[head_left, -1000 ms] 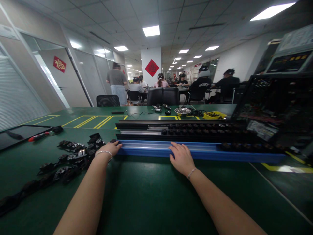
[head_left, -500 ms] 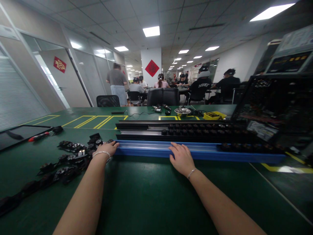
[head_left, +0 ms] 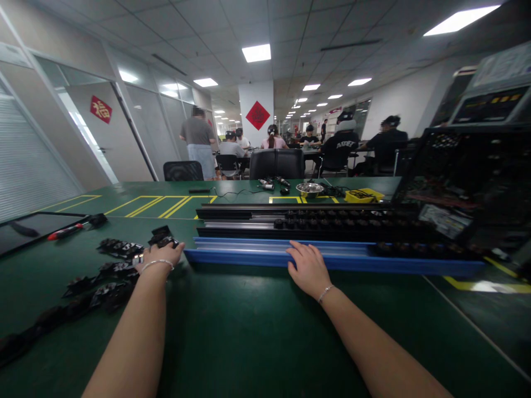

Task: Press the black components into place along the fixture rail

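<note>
Left hand at the black parts, right hand on the blue rail

At the far left of the green counter (head_left: 244, 337) lies a flat dark panel (head_left: 37, 225), and beside it a screwdriver (head_left: 66, 231) with a red and black handle. Next come the loose black parts (head_left: 118, 249), scattered in a band that runs down toward the near left edge. The left hand (head_left: 160, 255), a bracelet at its wrist, is palm down at the right side of these parts; its fingers partly hide them, so I cannot tell whether it grasps one.

Just right of that hand begins the blue rail (head_left: 240, 257), lying lengthwise across the counter. Behind it are black rails (head_left: 224, 210), partly filled with similar pieces. The right hand (head_left: 309, 266) holds the blue rail near its middle, fingers over the near wall and thumb against the front. Beyond stand a metal bowl (head_left: 309, 189) and, further right, a yellow basket (head_left: 364, 196). Toward its right end, the blue rail carries a row of black parts (head_left: 415, 250).
</note>
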Action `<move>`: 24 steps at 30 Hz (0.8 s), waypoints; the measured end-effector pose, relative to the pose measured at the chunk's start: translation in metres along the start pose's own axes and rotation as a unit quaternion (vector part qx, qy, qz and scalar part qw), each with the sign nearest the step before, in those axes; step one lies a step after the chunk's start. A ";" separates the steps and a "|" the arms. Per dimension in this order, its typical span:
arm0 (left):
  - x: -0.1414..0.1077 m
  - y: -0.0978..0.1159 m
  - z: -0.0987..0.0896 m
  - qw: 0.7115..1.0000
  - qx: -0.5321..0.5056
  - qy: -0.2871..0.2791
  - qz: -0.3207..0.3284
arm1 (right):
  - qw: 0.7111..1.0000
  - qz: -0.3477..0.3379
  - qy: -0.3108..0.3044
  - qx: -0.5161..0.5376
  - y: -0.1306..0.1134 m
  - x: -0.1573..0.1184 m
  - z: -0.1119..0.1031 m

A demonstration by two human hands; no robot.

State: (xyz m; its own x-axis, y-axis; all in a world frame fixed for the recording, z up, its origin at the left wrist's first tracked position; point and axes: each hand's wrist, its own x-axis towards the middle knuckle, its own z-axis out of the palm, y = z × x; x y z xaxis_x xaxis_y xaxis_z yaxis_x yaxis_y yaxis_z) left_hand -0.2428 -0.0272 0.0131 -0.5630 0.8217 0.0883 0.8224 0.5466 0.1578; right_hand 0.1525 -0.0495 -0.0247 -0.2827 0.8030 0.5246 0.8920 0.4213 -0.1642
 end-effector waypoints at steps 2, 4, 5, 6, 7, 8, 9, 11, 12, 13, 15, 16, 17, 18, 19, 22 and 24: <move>-0.005 0.000 -0.006 0.997 -0.003 -0.007 -0.078 | 1.000 -0.001 0.002 -0.002 0.000 0.000 0.000; -0.009 0.000 -0.009 0.993 -0.011 -0.020 -0.118 | 1.000 -0.001 0.002 -0.003 0.000 0.000 0.000; -0.010 0.000 -0.009 0.992 -0.014 -0.026 -0.127 | 1.000 -0.001 0.001 -0.004 0.000 0.000 0.000; -0.011 -0.001 -0.009 0.991 -0.016 -0.031 -0.130 | 1.000 -0.001 -0.001 -0.004 0.000 -0.001 -0.001; -0.011 -0.001 -0.008 0.990 -0.016 -0.033 -0.133 | 1.000 -0.001 -0.002 -0.003 -0.001 -0.001 -0.001; -0.011 -0.001 -0.007 0.990 -0.015 -0.031 -0.135 | 1.000 0.000 -0.004 -0.002 -0.001 -0.001 -0.002; -0.011 -0.002 -0.005 0.990 -0.013 -0.027 -0.138 | 1.000 0.000 -0.006 -0.001 -0.001 -0.001 -0.002; -0.012 -0.002 -0.002 0.989 -0.008 -0.010 -0.148 | 1.000 0.000 -0.008 0.001 -0.001 -0.001 -0.003; -0.012 -0.002 -0.001 0.988 -0.006 0.004 -0.152 | 1.000 0.000 -0.008 0.002 -0.001 -0.001 -0.003; -0.013 -0.001 -0.001 0.988 -0.004 0.020 -0.152 | 1.000 0.000 -0.009 0.002 -0.001 0.000 -0.003; -0.015 0.002 -0.002 0.990 -0.006 0.049 -0.133 | 1.000 0.001 -0.008 0.002 -0.001 -0.001 -0.003; -0.017 0.005 -0.003 0.992 -0.009 0.062 -0.113 | 1.000 0.001 -0.007 0.003 -0.001 -0.001 -0.003; -0.019 0.009 -0.005 0.994 -0.012 0.071 -0.087 | 1.000 0.001 -0.006 0.004 -0.001 -0.001 -0.003; -0.022 0.016 -0.008 0.995 -0.015 0.079 -0.055 | 1.000 0.002 -0.006 0.006 -0.001 -0.001 -0.003; -0.026 0.024 -0.010 0.996 -0.019 0.083 -0.019 | 1.000 0.002 -0.005 0.009 -0.001 -0.001 -0.003; -0.045 0.059 -0.011 0.990 -0.039 0.099 0.094 | 1.000 0.006 0.003 0.025 -0.001 0.000 -0.003; -0.063 0.086 -0.005 0.976 -0.031 0.136 0.168 | 0.999 0.019 0.019 0.033 0.003 0.003 -0.004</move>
State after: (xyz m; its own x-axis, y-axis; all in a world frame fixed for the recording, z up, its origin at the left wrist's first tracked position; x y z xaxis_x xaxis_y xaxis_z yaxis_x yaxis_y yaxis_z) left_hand -0.1366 -0.0330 0.0260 -0.2710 0.8745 0.4023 0.9623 0.2366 0.1339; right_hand 0.1554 -0.0476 -0.0203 -0.2346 0.8028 0.5481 0.8765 0.4185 -0.2378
